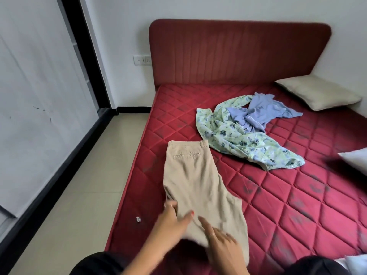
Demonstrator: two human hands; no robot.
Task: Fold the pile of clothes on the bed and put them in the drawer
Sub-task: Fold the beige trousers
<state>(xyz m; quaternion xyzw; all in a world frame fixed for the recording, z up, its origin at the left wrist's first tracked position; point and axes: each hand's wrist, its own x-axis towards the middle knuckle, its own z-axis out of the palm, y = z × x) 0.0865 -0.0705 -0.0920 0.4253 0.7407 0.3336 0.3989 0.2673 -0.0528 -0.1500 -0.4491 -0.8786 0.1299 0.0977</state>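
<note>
Beige trousers (pixel 193 175) lie lengthwise near the left edge of the red quilted mattress (pixel 278 195), waistband toward the headboard. My left hand (pixel 172 217) rests on their lower left side, fingers stretched out flat, thumb on the cloth. My right hand (pixel 220 241) lies on the lower part of the trousers with the forefinger stretched forward and the other fingers loosely bent. Both hands are blurred. Farther up the bed lies a crumpled green floral garment (pixel 234 139) with a light blue garment (pixel 258 114) on top of it.
A beige pillow (pixel 317 94) lies at the head of the bed on the right, another pale pillow (pixel 355 158) at the right edge. A red headboard (pixel 238 52) stands against the wall. Tiled floor (pixel 89 185) runs along the left, with a small crumpled scrap (pixel 138 219).
</note>
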